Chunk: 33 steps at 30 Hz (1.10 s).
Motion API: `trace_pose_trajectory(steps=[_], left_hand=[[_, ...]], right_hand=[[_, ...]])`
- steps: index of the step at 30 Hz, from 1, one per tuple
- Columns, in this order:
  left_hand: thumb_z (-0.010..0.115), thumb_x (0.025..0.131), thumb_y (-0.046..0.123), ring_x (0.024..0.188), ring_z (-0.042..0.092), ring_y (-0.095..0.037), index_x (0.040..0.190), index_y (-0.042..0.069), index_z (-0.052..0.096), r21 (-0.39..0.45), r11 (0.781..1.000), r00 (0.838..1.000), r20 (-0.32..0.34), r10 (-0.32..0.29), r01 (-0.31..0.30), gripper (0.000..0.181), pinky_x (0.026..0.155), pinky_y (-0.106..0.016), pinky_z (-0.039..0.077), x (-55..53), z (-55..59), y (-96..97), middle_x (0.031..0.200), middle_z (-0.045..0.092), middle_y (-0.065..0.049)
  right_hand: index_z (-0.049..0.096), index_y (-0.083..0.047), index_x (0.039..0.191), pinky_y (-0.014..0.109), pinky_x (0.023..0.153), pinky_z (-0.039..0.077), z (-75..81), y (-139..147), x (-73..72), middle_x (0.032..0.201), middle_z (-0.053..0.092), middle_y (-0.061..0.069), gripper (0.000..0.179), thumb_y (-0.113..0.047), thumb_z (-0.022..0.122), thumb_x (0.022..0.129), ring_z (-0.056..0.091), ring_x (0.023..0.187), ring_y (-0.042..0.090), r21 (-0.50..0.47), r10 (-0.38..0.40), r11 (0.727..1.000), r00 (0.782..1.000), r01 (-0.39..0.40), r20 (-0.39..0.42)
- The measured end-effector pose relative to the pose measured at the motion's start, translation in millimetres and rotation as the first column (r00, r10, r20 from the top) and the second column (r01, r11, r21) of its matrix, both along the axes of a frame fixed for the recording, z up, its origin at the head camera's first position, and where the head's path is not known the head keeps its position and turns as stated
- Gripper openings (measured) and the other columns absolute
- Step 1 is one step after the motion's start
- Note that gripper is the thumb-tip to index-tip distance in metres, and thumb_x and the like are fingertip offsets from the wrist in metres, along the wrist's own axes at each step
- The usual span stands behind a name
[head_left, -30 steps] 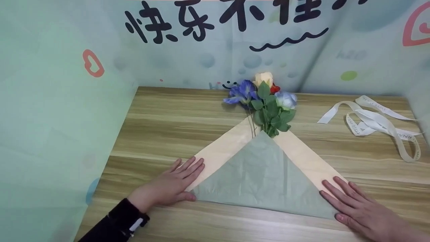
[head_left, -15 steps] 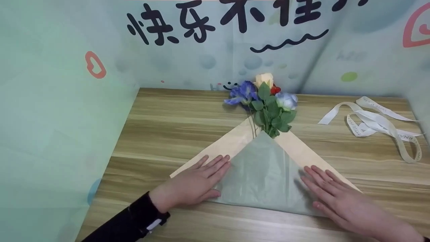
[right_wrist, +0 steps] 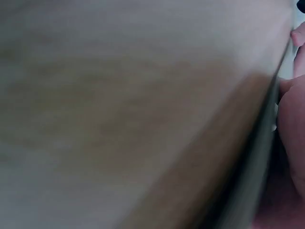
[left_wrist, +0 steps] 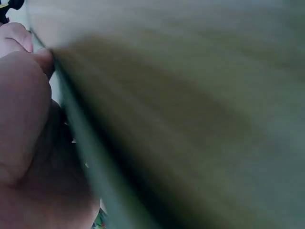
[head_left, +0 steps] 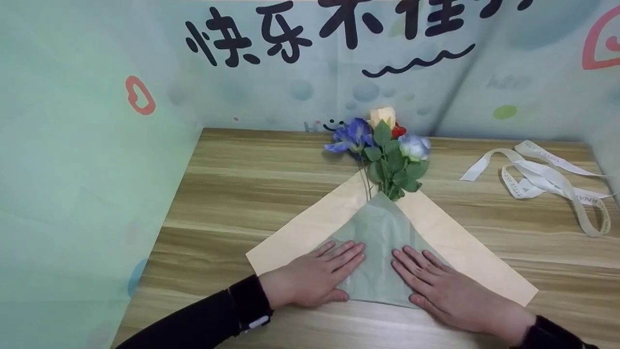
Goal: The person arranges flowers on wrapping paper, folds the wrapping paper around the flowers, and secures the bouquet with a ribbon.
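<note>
A sheet of grey-green wrapping paper (head_left: 380, 228), folded to a triangle with cream bands (head_left: 298, 237) along its two slanting sides, lies on the wooden table. My left hand (head_left: 317, 276) rests flat on the left half of the paper, fingers straight. On the right half lies my right hand (head_left: 445, 288), also flat, its fingertips a short gap from the left ones. At the paper's peak sits a bunch of flowers: a purple-blue flower (head_left: 356, 135), a cream rose (head_left: 382, 118), a red bloom (head_left: 398, 130), a pale blue flower (head_left: 415, 147) and green leaves (head_left: 395, 165). Both wrist views are blurred.
A white printed ribbon (head_left: 547, 169) lies loosely looped at the back right of the table (head_left: 218, 194). Behind and to the left stands a pale green printed backdrop (head_left: 271, 97) with black lettering.
Both hands have slid inward across the paper, from its lower corners toward the middle. The cream bands' outer ends have come into sight. Flowers and ribbon stay in place.
</note>
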State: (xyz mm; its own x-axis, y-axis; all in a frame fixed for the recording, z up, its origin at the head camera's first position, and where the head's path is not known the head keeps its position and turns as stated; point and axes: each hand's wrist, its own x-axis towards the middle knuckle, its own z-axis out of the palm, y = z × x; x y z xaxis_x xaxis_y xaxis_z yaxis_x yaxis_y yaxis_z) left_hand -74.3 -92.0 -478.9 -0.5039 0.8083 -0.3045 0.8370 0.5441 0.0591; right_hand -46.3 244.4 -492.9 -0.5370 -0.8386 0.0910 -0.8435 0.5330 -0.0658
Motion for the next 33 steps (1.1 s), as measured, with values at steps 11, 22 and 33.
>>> trace_pose_trajectory(steps=[11, 22, 33], left_hand=[[0.027, 0.100, 0.066, 0.157, 0.005, -0.020, 0.160, 0.014, 0.003, 0.055, 0.997, 0.997, -0.057, 0.050, -0.047, 0.083, 0.126, -0.046, 0.017, 3.2, -7.4, -48.8, 0.170, 0.000, 0.000], [0.029, 0.101, 0.062, 0.158, 0.005, -0.022, 0.160, 0.017, 0.002, 0.080, 0.989, 0.992, -0.011, 0.127, -0.126, 0.079, 0.126, -0.050, 0.015, 4.1, -6.5, -82.9, 0.170, 0.002, 0.003], [0.037, 0.100, 0.060, 0.157, 0.006, -0.027, 0.160, 0.015, 0.006, 0.098, 0.982, 0.987, 0.032, 0.159, -0.161, 0.081, 0.124, -0.057, 0.014, 4.0, -3.6, -112.6, 0.170, 0.004, 0.000]], right_hand=[[0.036, -0.012, 0.153, 0.036, 0.127, -0.001, -7.6, 37, 13.6, 0.162, 0.032, 0.008, 0.062, -0.036, 0.055, 0.099, 0.031, 0.148, 0.037, -0.043, 0.018, 0.999, 0.999, -0.020, -0.045], [0.041, -0.011, 0.151, 0.037, 0.127, 0.000, -8.5, 68, 30.2, 0.160, 0.037, 0.009, 0.053, -0.032, 0.047, 0.102, 0.026, 0.150, 0.039, -0.115, -0.060, 0.992, 0.998, 0.059, -0.005], [0.045, -0.008, 0.148, 0.038, 0.127, -0.003, -15.4, 110, 35.0, 0.158, 0.039, 0.017, 0.050, -0.032, 0.042, 0.104, 0.021, 0.151, 0.039, -0.130, -0.091, 0.987, 0.996, 0.089, -0.013]])
